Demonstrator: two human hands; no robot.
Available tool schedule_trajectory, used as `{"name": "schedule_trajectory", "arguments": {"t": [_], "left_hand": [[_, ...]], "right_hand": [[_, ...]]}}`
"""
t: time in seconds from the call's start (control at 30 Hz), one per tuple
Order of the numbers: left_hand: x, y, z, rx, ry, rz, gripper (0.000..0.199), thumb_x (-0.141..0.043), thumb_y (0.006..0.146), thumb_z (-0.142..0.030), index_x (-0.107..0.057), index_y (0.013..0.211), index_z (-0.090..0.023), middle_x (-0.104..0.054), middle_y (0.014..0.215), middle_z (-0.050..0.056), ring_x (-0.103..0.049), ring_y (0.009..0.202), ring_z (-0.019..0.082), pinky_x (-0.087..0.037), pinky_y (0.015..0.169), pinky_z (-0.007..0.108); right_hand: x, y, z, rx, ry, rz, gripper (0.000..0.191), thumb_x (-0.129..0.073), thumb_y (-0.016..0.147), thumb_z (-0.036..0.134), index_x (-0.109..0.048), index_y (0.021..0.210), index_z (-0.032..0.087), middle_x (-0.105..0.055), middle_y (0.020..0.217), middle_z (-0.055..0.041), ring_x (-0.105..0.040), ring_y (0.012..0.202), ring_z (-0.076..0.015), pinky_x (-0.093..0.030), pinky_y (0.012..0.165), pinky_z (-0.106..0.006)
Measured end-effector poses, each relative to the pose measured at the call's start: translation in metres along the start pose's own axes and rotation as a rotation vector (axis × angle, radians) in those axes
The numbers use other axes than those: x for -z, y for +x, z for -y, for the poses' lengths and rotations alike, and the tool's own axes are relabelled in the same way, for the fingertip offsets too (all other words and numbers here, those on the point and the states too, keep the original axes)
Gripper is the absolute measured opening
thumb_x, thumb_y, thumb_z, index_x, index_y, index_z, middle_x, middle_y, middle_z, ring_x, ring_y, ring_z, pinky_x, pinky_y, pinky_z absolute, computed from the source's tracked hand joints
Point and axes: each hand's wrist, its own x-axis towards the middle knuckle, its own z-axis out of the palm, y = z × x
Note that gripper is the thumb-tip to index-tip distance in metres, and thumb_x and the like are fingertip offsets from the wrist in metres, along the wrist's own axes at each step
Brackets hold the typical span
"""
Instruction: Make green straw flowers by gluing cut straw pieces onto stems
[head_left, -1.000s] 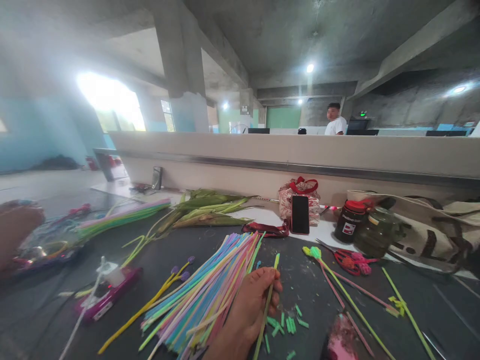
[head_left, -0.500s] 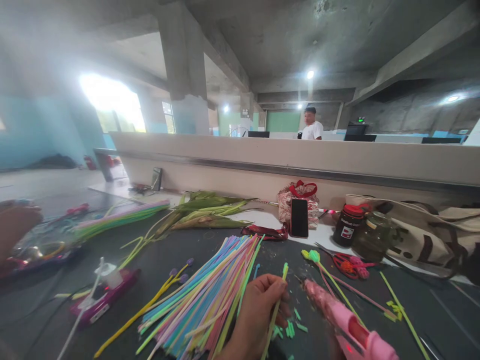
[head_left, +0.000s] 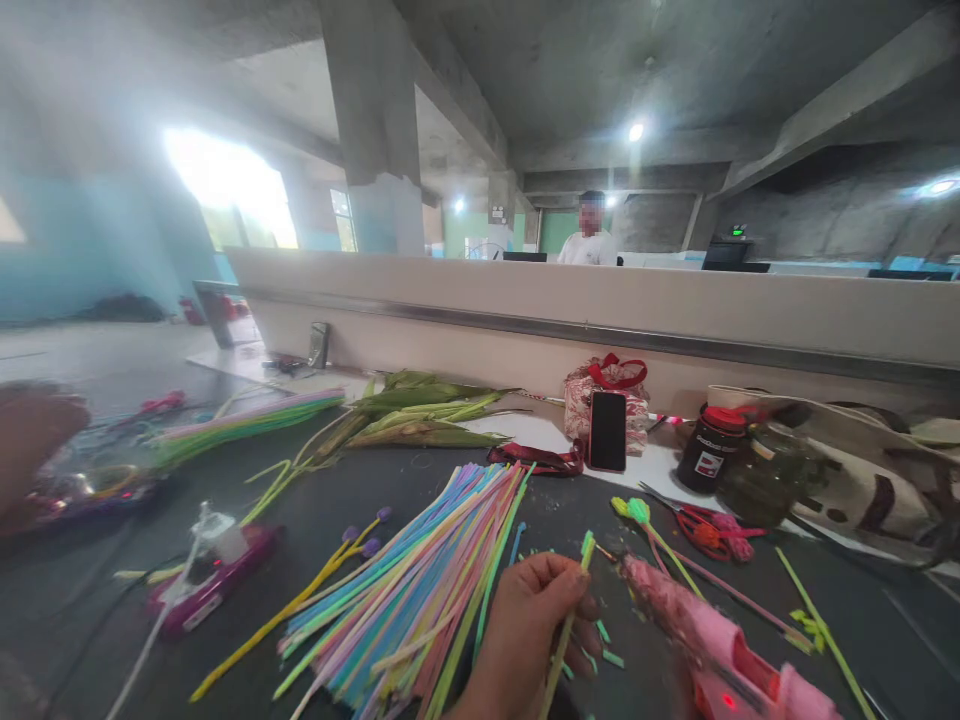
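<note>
My left hand (head_left: 536,620) is closed, pinching a thin yellow-green straw (head_left: 559,660) whose tip carries a bright green piece. The straw points up and slightly right. At that tip is the metal nozzle of a pink glue gun (head_left: 712,630); whether they touch I cannot tell. Blurred and mostly hidden behind the gun's body, my right hand (head_left: 679,675) grips it low in the picture. Left of my left hand lies a big bundle of pastel straws (head_left: 420,590). Short cut green pieces (head_left: 612,660) are scattered beneath my hands.
Yellow stems with purple tips (head_left: 292,610) lie left, near a purple power strip (head_left: 217,580). Behind are corn husks (head_left: 420,410), a phone (head_left: 607,430), red-handled scissors (head_left: 705,530), a dark jar (head_left: 709,450) and a bag (head_left: 885,470). Another person's blurred hand (head_left: 37,440) shows far left.
The glue gun's nozzle has come close to the straw's tip. My left hand still holds the straw. The view has shifted slightly, and the person behind the partition has moved left.
</note>
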Motion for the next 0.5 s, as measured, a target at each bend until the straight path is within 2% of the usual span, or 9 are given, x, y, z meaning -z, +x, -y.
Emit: {"name": "schedule_trajectory", "arguments": {"t": [0.17, 0.4, 0.5], "left_hand": [[0.001, 0.001, 0.001, 0.011, -0.005, -0.001, 0.026, -0.066, 0.061, -0.036, -0.052, 0.062, -0.014, -0.056, 0.050, -0.003, -0.046, 0.032, 0.006, -0.033, 0.030, 0.016], [0.001, 0.003, 0.004, 0.016, -0.009, 0.015, 0.025, -0.065, 0.062, -0.035, -0.052, 0.063, -0.014, -0.056, 0.051, -0.003, -0.046, 0.032, 0.005, -0.034, 0.030, 0.015], [0.001, 0.003, 0.003, 0.017, -0.006, 0.009, 0.023, -0.063, 0.064, -0.033, -0.052, 0.063, -0.014, -0.056, 0.051, -0.002, -0.045, 0.031, 0.005, -0.033, 0.029, 0.015]], "right_hand": [[0.004, -0.002, 0.005, 0.001, 0.021, 0.011, 0.023, -0.046, 0.084, 0.037, -0.060, 0.086, 0.019, -0.064, 0.086, -0.0012, -0.060, 0.076, -0.0171, -0.049, 0.066, -0.033], [0.003, -0.001, 0.009, 0.011, 0.029, 0.006, 0.021, -0.049, 0.083, 0.032, -0.057, 0.096, 0.018, -0.061, 0.096, -0.0024, -0.058, 0.082, -0.0184, -0.049, 0.067, -0.034], [0.002, 0.000, 0.012, 0.011, 0.021, -0.006, 0.020, -0.050, 0.082, 0.034, -0.061, 0.086, 0.018, -0.064, 0.083, -0.0008, -0.060, 0.075, -0.0178, -0.049, 0.063, -0.033]]}}
